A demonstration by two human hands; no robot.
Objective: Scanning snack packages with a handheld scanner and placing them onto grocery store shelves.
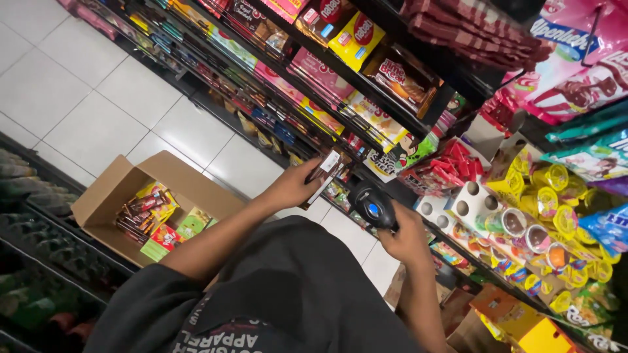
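Nearest the camera, a dark grey fabric garment fills the lower middle of the view, and both bare forearms are extended from it toward the shelves. The right hand is closed around the grip of a black handheld barcode scanner with a blue button; its fingers are wrapped tight on the handle, and the scanner head is tilted up toward the other hand. Just to the left of it, the left hand is raised, and a small dark brown snack packet with a white label is pinched between its fingers — the packet is held tilted, close to the scanner head but apart from it, in front of the shelf edge.

Lower left, an open brown cardboard box is set on the white tiled floor; mixed yellow, green and red snack packs are lying inside it.

Beyond the hands, long black shop shelves are packed with colourful packets, and to the right a white cardboard display tray with round holes is seen beside rows of small yellow-lidded cups
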